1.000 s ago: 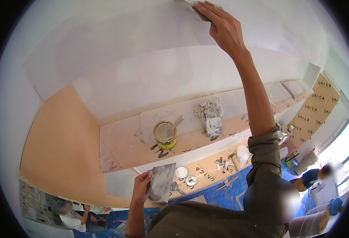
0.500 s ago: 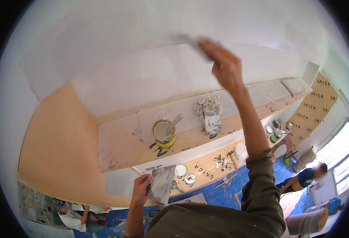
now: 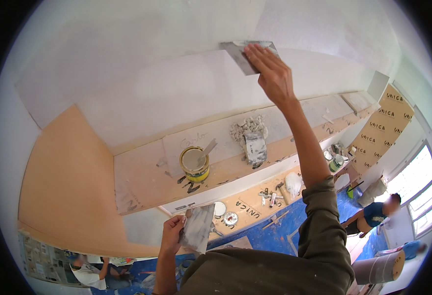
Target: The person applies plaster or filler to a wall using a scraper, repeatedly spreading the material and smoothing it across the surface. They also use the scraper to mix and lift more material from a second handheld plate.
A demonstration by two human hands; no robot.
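My right hand (image 3: 273, 73) is raised high, its fingers pressing along a flat metal putty spreader (image 3: 245, 58). The spreader's long edge lies at the white wall (image 3: 167, 73), with some pale filler along it. Lower down, my left hand (image 3: 173, 231) pinches a second metal spreader plate (image 3: 197, 229), its face smeared grey and white. Between the two hands, an opened can of putty (image 3: 195, 169) stands on a ledge, with a putty knife (image 3: 208, 147) leaning in it. Beside it on the ledge sits a crumpled whitish cloth (image 3: 248, 129) next to a smeared block-like piece (image 3: 256, 148).
The board-covered ledge (image 3: 142, 184) runs across in front of me. A lower surface (image 3: 248, 209) carries lids, tools and a white bag (image 3: 293, 184). Blue sheeting (image 3: 260, 241) covers the floor. One person (image 3: 375, 215) stands at right; another (image 3: 90, 273) is at lower left.
My right hand has turned the spreader from a blurred, slanted position so its broad face shows. The view has shifted slightly; my left hand keeps its hold on the other plate.
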